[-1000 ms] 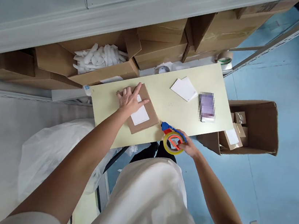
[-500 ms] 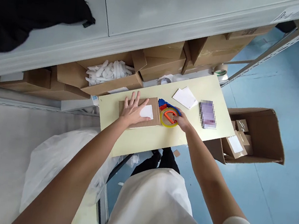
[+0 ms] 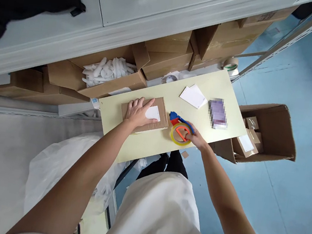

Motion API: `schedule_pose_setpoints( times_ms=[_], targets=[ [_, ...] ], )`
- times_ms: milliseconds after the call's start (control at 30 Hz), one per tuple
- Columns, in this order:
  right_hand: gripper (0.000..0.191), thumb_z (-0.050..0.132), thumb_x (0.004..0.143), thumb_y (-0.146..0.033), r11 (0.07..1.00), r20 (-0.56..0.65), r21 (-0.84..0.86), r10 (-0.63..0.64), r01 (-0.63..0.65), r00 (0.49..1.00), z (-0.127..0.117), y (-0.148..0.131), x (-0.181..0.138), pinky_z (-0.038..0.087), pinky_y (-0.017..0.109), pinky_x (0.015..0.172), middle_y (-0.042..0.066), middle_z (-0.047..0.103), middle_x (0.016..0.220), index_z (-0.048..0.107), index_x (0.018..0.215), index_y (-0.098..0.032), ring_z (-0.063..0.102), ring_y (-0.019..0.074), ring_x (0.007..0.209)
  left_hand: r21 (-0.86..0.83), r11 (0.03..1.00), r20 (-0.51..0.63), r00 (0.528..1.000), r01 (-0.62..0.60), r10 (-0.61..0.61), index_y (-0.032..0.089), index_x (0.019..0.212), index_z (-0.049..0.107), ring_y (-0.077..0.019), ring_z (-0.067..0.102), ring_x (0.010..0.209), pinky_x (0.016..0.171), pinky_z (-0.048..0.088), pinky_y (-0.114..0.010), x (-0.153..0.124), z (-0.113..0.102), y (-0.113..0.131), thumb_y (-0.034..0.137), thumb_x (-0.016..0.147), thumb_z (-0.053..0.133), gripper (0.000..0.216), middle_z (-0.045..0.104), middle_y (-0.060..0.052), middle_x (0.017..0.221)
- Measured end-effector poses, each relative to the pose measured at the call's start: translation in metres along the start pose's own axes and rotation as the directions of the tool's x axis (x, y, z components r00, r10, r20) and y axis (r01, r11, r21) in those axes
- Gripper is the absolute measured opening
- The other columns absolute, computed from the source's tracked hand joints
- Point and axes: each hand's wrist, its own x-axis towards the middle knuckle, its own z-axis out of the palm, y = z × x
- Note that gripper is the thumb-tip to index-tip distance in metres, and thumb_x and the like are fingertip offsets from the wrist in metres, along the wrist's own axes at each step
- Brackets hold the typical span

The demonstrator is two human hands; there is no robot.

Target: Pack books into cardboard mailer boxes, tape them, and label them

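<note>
1. The left hand (image 3: 138, 112) lies flat, fingers spread, on the cardboard parcel (image 3: 163, 117) on the tabletop (image 3: 146, 146).
2. The right hand (image 3: 195, 138) is closed around the tape dispenser (image 3: 179, 129), at the parcel's four o'clock.

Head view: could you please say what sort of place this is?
Probably a packing or dispatch area: the right hand holds a tape dispenser, the left hand presses a cardboard parcel, and boxes line the shelving.

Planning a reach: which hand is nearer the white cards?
Right. The right hand, on the tape dispenser, is nearside of the cards; the left hand lies on the parcel, further off.
</note>
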Motion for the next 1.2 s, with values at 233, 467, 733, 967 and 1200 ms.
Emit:
schedule_pose_setpoints(
  times_ms=[233, 467, 733, 967, 1200],
  targets=[
    [0.076, 0.06, 0.068, -0.029, 0.997, -0.058, 0.057, 0.053, -0.05, 0.997, 0.052, 0.054, -0.07, 0.047, 0.046, 0.095, 0.005, 0.057, 0.126, 0.03, 0.137, -0.031, 0.056, 0.0254, 0.113, -0.033, 0.996, -0.027, 0.996, 0.085, -0.086, 0.031, 0.147, 0.015, -0.0377, 0.035, 0.126, 0.102, 0.021, -0.05, -0.006, 0.001, 0.012, 0.078, 0.068, 0.045, 0.097, 0.032, -0.014, 0.146],
    [0.073, 0.058, 0.064, -0.026, 1.0, -0.195, 0.017, -0.022, 0.025, 0.981, 0.056, 0.004, 0.012, 0.049, 0.046, 0.091, 0.008, 0.057, 0.125, 0.036, 0.133, -0.025, 0.056, 0.0275, 0.11, -0.153, 0.934, 0.034, 0.946, 0.323, -0.322, 0.027, 0.149, 0.009, -0.0435, 0.037, 0.125, 0.091, 0.035, -0.054, -0.036, 0.013, 0.009, 0.079, 0.068, 0.042, 0.101, 0.018, -0.02, 0.152],
    [0.06, 0.059, 0.057, -0.018, 0.999, -0.041, -0.05, -0.005, 0.003, 0.999, 0.034, -0.053, 0.095, 0.048, 0.043, 0.09, 0.002, 0.067, 0.105, 0.055, 0.117, -0.023, 0.061, 0.0226, 0.096, -0.049, 0.999, -0.027, 1.0, 0.009, -0.01, 0.029, 0.147, 0.021, -0.0423, 0.002, 0.14, 0.108, 0.007, -0.058, -0.028, 0.007, 0.001, 0.077, 0.054, 0.061, 0.112, 0.007, -0.011, 0.156],
    [0.063, 0.059, 0.057, -0.016, 0.999, 0.045, -0.026, 0.02, -0.019, 0.999, 0.025, -0.047, 0.089, 0.049, 0.042, 0.086, 0.002, 0.068, 0.104, 0.055, 0.119, -0.024, 0.062, 0.0238, 0.094, -0.069, 0.998, -0.033, 0.999, -0.006, 0.003, 0.029, 0.147, 0.019, -0.041, 0.001, 0.141, 0.109, 0.004, -0.057, -0.026, 0.014, -0.001, 0.076, 0.055, 0.062, 0.112, 0.006, -0.01, 0.157],
    [0.065, 0.061, 0.059, -0.015, 0.994, 0.111, -0.053, 0.105, -0.1, 0.988, -0.006, -0.01, -0.003, 0.05, 0.044, 0.086, 0.003, 0.066, 0.108, 0.053, 0.122, -0.028, 0.06, 0.0273, 0.101, -0.055, 0.998, -0.008, 1.0, 0.002, -0.002, 0.029, 0.148, 0.016, -0.0393, 0.001, 0.141, 0.109, 0.005, -0.057, -0.025, 0.012, -0.001, 0.076, 0.056, 0.061, 0.112, 0.004, -0.011, 0.157]
  ],
)
